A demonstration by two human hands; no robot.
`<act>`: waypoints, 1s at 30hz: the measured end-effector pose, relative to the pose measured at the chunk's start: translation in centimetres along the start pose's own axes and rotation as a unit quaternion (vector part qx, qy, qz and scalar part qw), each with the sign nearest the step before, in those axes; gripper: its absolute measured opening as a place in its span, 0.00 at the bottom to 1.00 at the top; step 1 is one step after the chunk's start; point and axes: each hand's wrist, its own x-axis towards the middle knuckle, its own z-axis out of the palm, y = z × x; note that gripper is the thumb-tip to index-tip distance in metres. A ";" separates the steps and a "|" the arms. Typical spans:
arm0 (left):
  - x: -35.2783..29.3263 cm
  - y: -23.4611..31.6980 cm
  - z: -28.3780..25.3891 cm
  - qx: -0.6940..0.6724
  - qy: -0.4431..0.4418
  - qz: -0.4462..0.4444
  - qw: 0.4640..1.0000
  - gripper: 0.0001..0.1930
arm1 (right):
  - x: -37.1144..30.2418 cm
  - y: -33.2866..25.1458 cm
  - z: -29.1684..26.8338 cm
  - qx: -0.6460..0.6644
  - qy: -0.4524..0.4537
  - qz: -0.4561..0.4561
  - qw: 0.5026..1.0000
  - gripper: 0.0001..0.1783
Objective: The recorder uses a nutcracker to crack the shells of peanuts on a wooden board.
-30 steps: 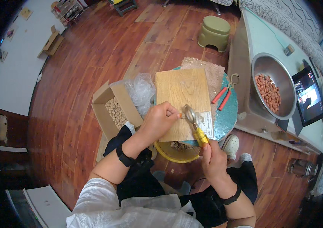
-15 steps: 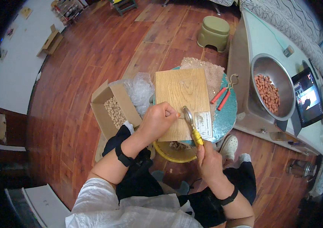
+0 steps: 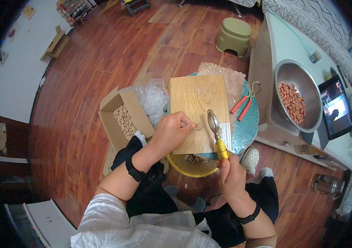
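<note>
My left hand (image 3: 171,131) rests over the wooden board (image 3: 188,95), its fingers pinched together. An orange spot shows at the fingertips, beside a small pale patch on the board; what is pinched is too small to name. My right hand (image 3: 232,175) is wrapped round the yellow handle of a metal tool (image 3: 221,146). The tool's shiny, oval, loop-like head is raised over the board, just right of my left fingertips. The board lies on a round teal-topped stand (image 3: 246,132), above a yellow basin (image 3: 182,170) holding brownish bits.
Left of the board stand a cardboard box (image 3: 136,109) of pale nuts and a crumpled clear plastic bag (image 3: 155,97). Red-handled pliers (image 3: 244,108) lie on the stand's right. A steel bowl (image 3: 282,68) of reddish nuts and a tablet (image 3: 336,108) sit on the cabinet. Beyond is a green stool (image 3: 234,35).
My right hand has shifted slightly right, and the tool's head has lifted and moved right, away from my left fingertips. My left hand has stayed nearly still.
</note>
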 end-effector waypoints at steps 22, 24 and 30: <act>0.0 0.0 0.0 -0.001 -0.007 -0.005 1.000 0.08 | -0.3 0.3 0.5 0.008 -0.017 -0.001 1.000 0.13; 0.0 0.0 0.0 -0.002 -0.009 -0.011 1.000 0.08 | -0.2 0.3 0.4 0.024 0.009 -0.016 1.000 0.12; 0.0 0.0 0.2 -0.011 -0.002 -0.011 1.000 0.08 | -0.1 0.5 0.5 -0.024 -0.023 0.001 0.999 0.11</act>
